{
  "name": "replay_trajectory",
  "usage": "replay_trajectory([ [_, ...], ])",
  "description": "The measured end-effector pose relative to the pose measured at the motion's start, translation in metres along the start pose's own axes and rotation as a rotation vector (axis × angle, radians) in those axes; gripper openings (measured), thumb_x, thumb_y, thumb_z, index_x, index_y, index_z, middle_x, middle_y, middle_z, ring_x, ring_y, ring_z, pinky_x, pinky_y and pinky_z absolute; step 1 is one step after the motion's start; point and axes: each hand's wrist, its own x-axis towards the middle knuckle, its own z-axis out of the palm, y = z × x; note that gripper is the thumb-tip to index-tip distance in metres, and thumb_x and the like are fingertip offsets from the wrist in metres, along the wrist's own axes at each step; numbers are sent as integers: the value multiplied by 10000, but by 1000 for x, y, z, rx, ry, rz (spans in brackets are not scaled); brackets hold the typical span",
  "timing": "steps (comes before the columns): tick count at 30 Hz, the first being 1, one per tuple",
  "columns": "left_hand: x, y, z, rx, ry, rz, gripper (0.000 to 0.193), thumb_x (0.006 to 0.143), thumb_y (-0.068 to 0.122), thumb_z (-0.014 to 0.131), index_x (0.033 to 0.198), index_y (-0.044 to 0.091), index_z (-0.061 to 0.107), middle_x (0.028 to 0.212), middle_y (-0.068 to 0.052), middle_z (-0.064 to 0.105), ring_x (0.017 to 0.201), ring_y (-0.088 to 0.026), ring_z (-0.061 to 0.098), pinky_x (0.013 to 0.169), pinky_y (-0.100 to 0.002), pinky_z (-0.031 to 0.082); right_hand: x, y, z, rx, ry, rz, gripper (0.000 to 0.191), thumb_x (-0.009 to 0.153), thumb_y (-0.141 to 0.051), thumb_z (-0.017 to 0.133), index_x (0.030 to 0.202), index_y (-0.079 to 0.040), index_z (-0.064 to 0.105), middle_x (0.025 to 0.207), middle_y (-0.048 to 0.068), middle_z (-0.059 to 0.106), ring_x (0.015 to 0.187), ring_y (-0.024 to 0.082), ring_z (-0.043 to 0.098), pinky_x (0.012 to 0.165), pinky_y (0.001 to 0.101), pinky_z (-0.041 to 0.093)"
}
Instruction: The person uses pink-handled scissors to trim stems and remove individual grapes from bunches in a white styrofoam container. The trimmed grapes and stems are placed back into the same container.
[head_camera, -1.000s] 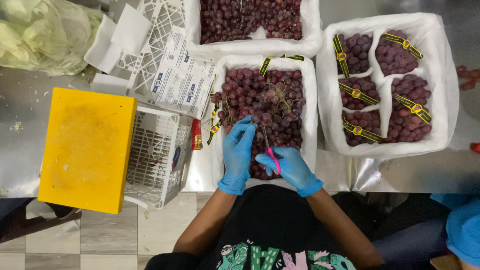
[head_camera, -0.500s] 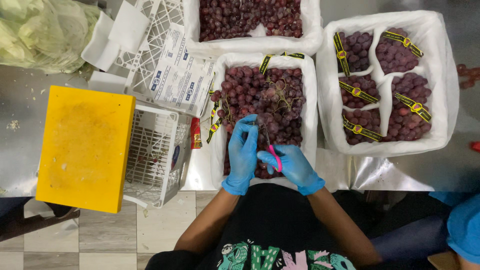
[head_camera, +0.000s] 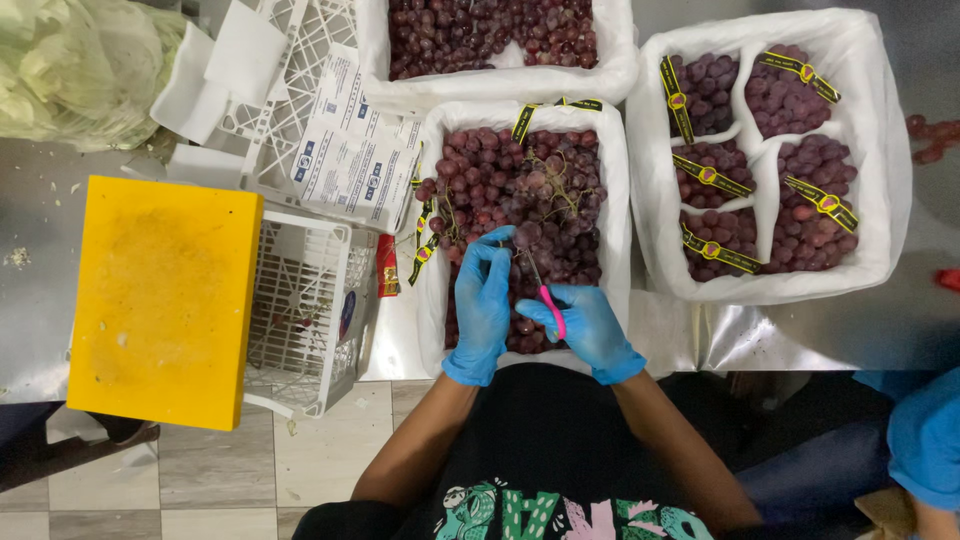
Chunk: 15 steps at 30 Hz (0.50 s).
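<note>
Trimming red grapes (head_camera: 520, 200) in the lined crate (head_camera: 432, 300) right of the yellow board (head_camera: 160, 300), my left hand (head_camera: 482, 310) pinches a bunch, my right hand (head_camera: 590, 328) is clenched on pink scissors (head_camera: 550, 310); next I judge a careful stem snip.

left hand (head_camera: 483, 305) – gloved, fingers curled, palm down | right hand (head_camera: 590, 330) – gloved, fist-closed

Pink-handled scissors (head_camera: 548, 308) are held in the gloved right hand (head_camera: 590, 332) over a lined box of red grapes (head_camera: 520, 215); a bunch is touched by the gloved left hand (head_camera: 483, 305).
</note>
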Motion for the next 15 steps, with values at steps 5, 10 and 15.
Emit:
replay_trajectory([
  [5,6,-1,-8,-116,-11,-63,93,1052,91,532,994,42,586,1371,-137,618,1289,-189,565,1161,-340,407,1,14,-5,28,-15,25,236,882,-245,792,820,-20,755,580,9,574,513,70,503,480,263,402],
  [10,17,-7,-18,-155,-13,-61,120,1069,96,552,966,48,591,1338,-148,642,1216,-202,616,1129,-334,430,1,32,-26,202,-133,81,310,909,-338,718,890,-30,747,653,20,650,595,86,563,568,267,432],
  [15,16,-8,-37,-56,19,-102,111,1044,102,583,951,46,604,1284,-113,686,1122,-164,620,1020,-304,457,5,48,-55,-99,69,85,323,892,-382,741,887,-59,758,688,37,695,642,95,611,623,274,476],
])
